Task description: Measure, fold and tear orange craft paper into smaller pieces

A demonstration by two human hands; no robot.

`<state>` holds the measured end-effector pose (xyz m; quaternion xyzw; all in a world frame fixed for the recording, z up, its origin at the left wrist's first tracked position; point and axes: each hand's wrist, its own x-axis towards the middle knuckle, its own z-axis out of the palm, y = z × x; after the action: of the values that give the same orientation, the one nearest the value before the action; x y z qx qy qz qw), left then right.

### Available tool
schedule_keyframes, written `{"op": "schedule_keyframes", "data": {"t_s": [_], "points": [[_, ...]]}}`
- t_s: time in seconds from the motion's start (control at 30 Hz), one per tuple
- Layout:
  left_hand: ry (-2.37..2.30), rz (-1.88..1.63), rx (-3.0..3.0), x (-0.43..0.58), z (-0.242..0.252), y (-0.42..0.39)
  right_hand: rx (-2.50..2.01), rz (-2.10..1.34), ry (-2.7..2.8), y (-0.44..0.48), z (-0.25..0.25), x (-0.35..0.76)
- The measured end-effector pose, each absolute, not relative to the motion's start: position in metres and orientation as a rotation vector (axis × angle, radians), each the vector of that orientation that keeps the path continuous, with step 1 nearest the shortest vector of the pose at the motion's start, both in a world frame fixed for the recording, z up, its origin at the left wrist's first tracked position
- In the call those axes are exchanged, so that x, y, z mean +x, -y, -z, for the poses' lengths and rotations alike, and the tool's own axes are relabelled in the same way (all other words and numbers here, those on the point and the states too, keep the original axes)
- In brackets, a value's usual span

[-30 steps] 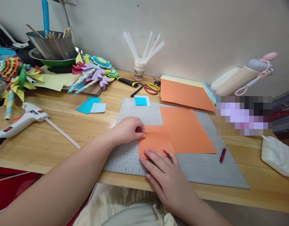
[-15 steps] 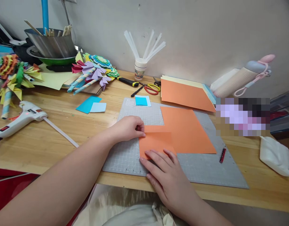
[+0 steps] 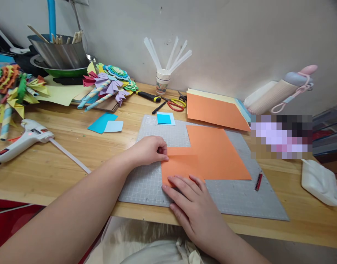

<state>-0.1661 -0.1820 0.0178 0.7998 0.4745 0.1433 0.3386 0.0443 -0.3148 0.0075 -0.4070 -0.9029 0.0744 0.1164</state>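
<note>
A small orange paper [image 3: 176, 168] lies on the grey cutting mat [image 3: 240, 201], its near part folded over toward the far edge. At its left side, my left hand [image 3: 150, 150] pinches the edge of the flap between thumb and fingers. My right hand [image 3: 192, 205] rests on the near, folded side with its fingers stretched out. A larger orange sheet [image 3: 223, 156] lies flat on the mat, touching or partly under the small paper's right side; my hand and the matching colour obscure the border.
Scissors [image 3: 176, 105], a yellow-black handled tool [image 3: 148, 96], a paper cup [image 3: 162, 82] with white sticks and an orange-topped paper stack [image 3: 216, 112] stand behind the mat. A glue gun [image 3: 33, 134] and blue paper pieces [image 3: 101, 123] lie left. A small red-black object [image 3: 258, 182] sits right.
Both hands keep nearly the same place on the small orange paper. The whole view has shifted very slightly.
</note>
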Motion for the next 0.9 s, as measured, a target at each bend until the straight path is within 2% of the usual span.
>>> {"op": "schedule_keyframes", "data": {"t_s": [0.9], "points": [[-1.285, -0.418, 2.016, -0.1684, -0.0224, 0.1777, -1.194, -0.196, 2.704, 0.3127, -0.0104, 0.0433]]}}
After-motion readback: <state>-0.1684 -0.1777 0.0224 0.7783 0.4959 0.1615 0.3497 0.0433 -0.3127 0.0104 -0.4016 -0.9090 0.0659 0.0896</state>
